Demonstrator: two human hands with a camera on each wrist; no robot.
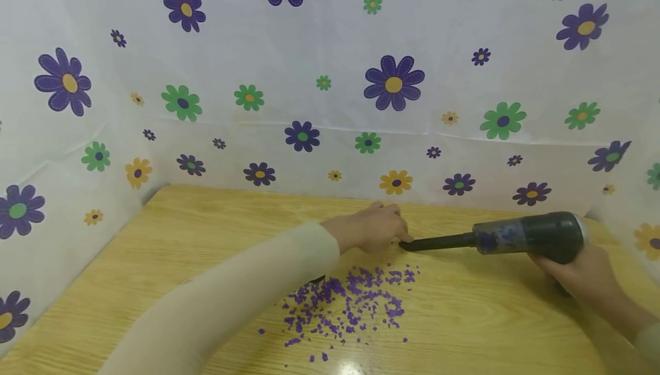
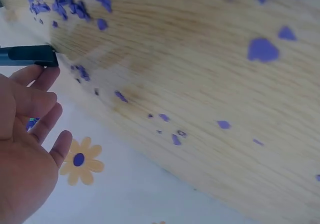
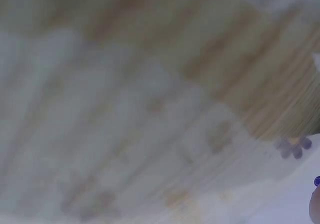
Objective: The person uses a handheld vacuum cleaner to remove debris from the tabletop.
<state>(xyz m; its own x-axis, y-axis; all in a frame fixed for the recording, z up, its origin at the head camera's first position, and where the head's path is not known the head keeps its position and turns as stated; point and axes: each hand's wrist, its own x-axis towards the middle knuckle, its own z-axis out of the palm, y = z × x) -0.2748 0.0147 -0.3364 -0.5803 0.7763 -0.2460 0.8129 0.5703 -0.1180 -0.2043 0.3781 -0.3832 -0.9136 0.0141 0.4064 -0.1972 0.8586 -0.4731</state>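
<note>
A dark handheld vacuum cleaner (image 1: 552, 236) with a clear dust chamber (image 1: 499, 236) is held at its handle by my right hand (image 1: 585, 277). Purple bits show inside the chamber. Its long black nozzle (image 1: 438, 242) points left, just above the table. At the nozzle's tip, my left hand (image 1: 375, 229) pinches the end with its fingertips, while the other fingers curve away below it in the left wrist view. Many small purple scraps (image 1: 335, 289) lie scattered on the table near my left forearm. In the right wrist view only a fingertip (image 3: 315, 204) shows at the edge.
The wood-grain table (image 1: 216, 209) meets a white sheet (image 1: 330, 37) printed with flowers at the back and sides. A small black object (image 1: 318, 279) peeks out from under my left sleeve (image 1: 242, 289), mostly hidden. Loose scraps also lie toward the front.
</note>
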